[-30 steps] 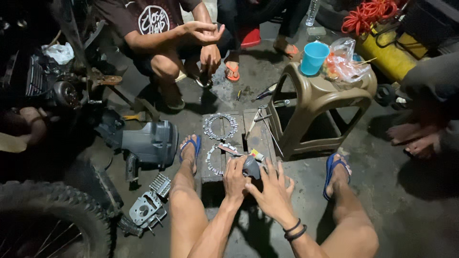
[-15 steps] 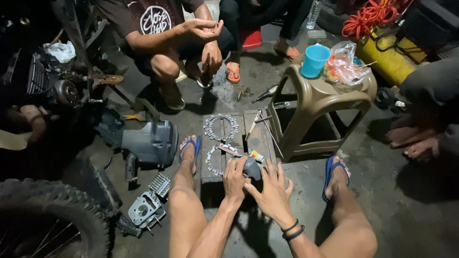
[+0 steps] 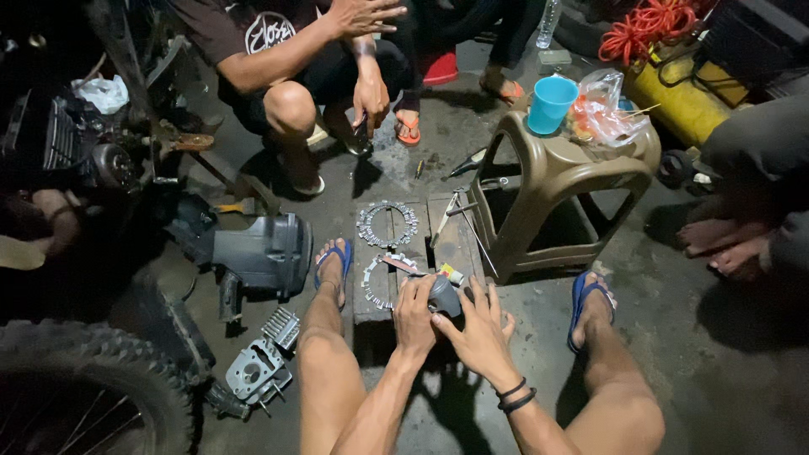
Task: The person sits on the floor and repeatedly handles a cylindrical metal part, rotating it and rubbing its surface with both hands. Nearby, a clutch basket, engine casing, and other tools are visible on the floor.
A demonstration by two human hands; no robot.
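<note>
Currently both hands grip one small grey metal part (image 3: 444,296): left hand (image 3: 415,313), right hand (image 3: 479,331). Step: working it; next needs steady grip.

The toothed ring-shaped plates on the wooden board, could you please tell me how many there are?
2: one ring lies whole at the board's far end; the other ring lies nearer, partly covered by the left hand. More may be hidden underneath.

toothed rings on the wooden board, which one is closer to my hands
The lower toothed ring, lying just beside the left hand; the other toothed ring lies farther up the wooden board.
</note>
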